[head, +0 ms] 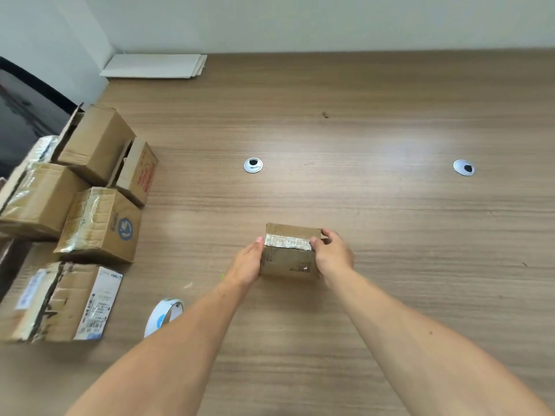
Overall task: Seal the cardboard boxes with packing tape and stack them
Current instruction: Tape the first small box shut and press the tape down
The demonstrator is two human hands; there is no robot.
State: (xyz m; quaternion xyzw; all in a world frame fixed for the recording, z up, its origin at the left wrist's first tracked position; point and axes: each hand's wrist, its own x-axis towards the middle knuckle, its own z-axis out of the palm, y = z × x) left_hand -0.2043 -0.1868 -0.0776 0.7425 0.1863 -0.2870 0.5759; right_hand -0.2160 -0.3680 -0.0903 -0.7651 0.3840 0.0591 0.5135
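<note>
A small cardboard box with a strip of tape across its top sits on the wooden table in the middle of the view. My left hand lies flat against its left side, thumb up at the tape's end. My right hand grips the right side, fingers curled over the far top corner. A roll of packing tape stands on edge on the table, to the left of my left forearm.
Several cardboard boxes are grouped at the table's left edge, some taped, one with open flaps. Flat white sheets lie at the far left by the wall. Two round cable grommets sit in the tabletop.
</note>
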